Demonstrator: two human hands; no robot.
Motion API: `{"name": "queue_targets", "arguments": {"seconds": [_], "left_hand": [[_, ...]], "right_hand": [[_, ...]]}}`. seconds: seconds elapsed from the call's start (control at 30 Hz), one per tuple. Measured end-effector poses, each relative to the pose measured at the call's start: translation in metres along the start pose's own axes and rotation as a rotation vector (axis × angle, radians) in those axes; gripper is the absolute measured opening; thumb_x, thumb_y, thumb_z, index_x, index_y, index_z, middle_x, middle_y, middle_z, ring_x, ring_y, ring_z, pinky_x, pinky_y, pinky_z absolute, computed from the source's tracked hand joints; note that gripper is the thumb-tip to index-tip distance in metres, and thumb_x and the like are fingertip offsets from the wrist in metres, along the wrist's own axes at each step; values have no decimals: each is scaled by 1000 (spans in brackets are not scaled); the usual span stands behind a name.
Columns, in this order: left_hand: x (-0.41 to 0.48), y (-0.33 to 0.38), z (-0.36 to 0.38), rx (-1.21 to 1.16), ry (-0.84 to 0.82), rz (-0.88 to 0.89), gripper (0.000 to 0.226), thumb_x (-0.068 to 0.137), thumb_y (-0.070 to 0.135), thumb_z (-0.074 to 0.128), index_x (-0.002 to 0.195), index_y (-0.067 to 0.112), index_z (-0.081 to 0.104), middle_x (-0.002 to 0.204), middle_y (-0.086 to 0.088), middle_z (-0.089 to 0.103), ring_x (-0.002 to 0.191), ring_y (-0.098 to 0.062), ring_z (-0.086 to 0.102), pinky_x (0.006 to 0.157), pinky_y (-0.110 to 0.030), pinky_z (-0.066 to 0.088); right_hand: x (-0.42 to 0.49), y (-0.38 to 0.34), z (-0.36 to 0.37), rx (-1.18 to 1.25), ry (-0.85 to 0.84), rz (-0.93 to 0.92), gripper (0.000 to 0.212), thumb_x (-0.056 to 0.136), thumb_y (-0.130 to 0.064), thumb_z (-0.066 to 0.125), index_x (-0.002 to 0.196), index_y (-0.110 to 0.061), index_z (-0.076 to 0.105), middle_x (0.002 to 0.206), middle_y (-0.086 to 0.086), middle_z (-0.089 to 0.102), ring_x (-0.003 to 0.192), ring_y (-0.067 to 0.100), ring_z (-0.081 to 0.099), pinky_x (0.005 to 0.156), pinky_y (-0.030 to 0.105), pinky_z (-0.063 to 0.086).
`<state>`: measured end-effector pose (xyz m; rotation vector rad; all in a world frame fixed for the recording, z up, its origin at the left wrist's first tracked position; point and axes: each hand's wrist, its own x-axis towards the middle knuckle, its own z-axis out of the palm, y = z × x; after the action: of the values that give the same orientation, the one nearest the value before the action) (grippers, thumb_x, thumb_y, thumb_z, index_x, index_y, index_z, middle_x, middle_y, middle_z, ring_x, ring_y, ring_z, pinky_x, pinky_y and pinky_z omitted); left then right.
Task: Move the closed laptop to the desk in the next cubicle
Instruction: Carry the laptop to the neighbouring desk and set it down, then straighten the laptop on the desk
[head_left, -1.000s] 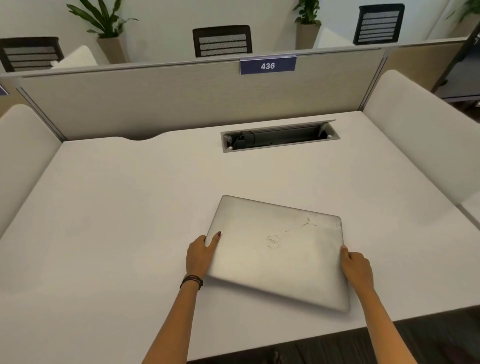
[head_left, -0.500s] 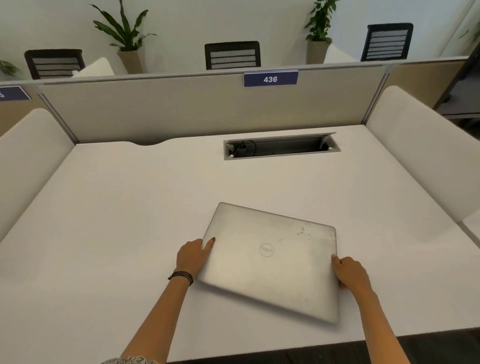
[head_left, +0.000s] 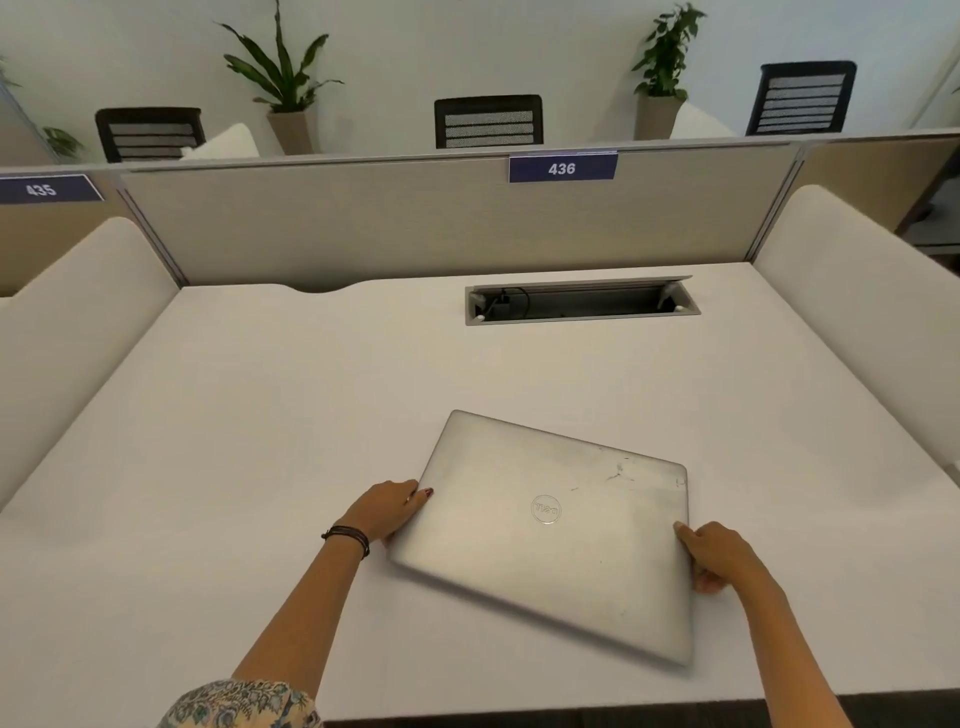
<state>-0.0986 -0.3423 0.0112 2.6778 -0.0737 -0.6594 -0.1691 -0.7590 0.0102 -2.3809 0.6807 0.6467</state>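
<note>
A closed silver laptop (head_left: 550, 535) with a round logo on its lid lies skewed near the front of the white desk (head_left: 260, 441). Its near edge looks raised a little off the surface, with a shadow beneath. My left hand (head_left: 387, 512) grips the laptop's left edge, a dark band on the wrist. My right hand (head_left: 719, 556) holds the right edge, thumb on top and fingers curled underneath.
A cable tray (head_left: 582, 301) is open at the back of the desk. Beige dividers stand left (head_left: 67, 322), right (head_left: 852, 291) and behind, with tags 436 (head_left: 562, 167) and 435 (head_left: 41, 188). The cubicle to the left shows past the left divider.
My view has tilted up and drawn back, bringing the 435 tag into sight. Both hands keep their grip, and the laptop's near edge has lifted slightly.
</note>
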Motion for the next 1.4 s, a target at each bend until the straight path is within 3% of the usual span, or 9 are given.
{"name": "queue_targets", "arguments": {"seconds": [0.3, 0.5, 0.67, 0.77, 0.97, 1.07, 1.17, 1.27, 1.4], "left_hand": [[15, -5, -14, -27, -143, 35, 47, 93, 54, 37, 68, 15, 40, 62, -1, 54, 64, -26, 59, 75, -37, 50], [25, -10, -19, -92, -199, 67, 51, 89, 59, 42, 66, 14, 45, 49, -2, 59, 39, -18, 58, 50, -25, 50], [22, -18, -1, -128, -21, 123, 57, 89, 56, 45, 50, 16, 40, 37, 0, 51, 32, -16, 49, 55, -30, 51], [20, -22, 11, -128, 81, 138, 55, 92, 53, 44, 52, 16, 35, 40, 1, 44, 36, -17, 42, 56, -36, 47], [8, -26, 31, -106, 318, 190, 46, 98, 30, 42, 56, 24, 22, 45, 5, 33, 46, -18, 31, 45, -24, 23], [3, -24, 34, -198, 365, 165, 40, 98, 25, 42, 60, 21, 31, 47, 5, 33, 45, -15, 27, 45, -23, 22], [1, -27, 40, -349, 414, 114, 30, 96, 27, 44, 73, 9, 48, 49, -1, 41, 45, -15, 28, 46, -26, 25], [-3, -26, 44, -473, 488, 41, 29, 97, 27, 46, 75, 8, 51, 51, -7, 50, 45, -18, 34, 47, -29, 28], [-3, -15, 44, -443, 480, 0, 30, 97, 26, 44, 72, 10, 49, 52, 2, 46, 47, -17, 38, 47, -28, 29]], "right_hand": [[-6, -3, 3, 59, 52, 75, 62, 96, -40, 37, 45, -7, 50, 29, 0, 53, 30, 14, 53, 48, 24, 44], [-18, -7, 12, 151, 171, 153, 61, 92, -50, 37, 49, -8, 45, 42, 7, 56, 40, 21, 54, 52, 26, 44], [-25, -11, 42, 55, 334, 230, 54, 94, -51, 25, 76, -7, 51, 80, 11, 58, 74, 28, 55, 66, 33, 43], [-29, -13, 64, 53, 515, 174, 39, 98, -38, 25, 81, -8, 42, 67, 5, 50, 61, 25, 49, 52, 29, 33], [-35, -11, 86, 105, 780, 131, 37, 98, -21, 31, 75, -1, 51, 59, 13, 57, 47, 23, 48, 44, 26, 35], [-39, -12, 87, 117, 810, 101, 31, 97, -14, 34, 75, 0, 51, 67, 17, 59, 52, 27, 51, 44, 25, 32], [-41, -18, 85, 141, 791, 88, 20, 95, -4, 36, 98, 3, 54, 89, 20, 59, 72, 31, 56, 54, 30, 40], [-44, -24, 80, 126, 713, 112, 35, 92, 5, 36, 126, 3, 43, 111, 25, 53, 92, 36, 55, 71, 42, 48], [-44, -23, 72, 191, 627, 123, 43, 91, 9, 33, 133, 1, 38, 123, 26, 46, 108, 38, 48, 86, 45, 46]]}}
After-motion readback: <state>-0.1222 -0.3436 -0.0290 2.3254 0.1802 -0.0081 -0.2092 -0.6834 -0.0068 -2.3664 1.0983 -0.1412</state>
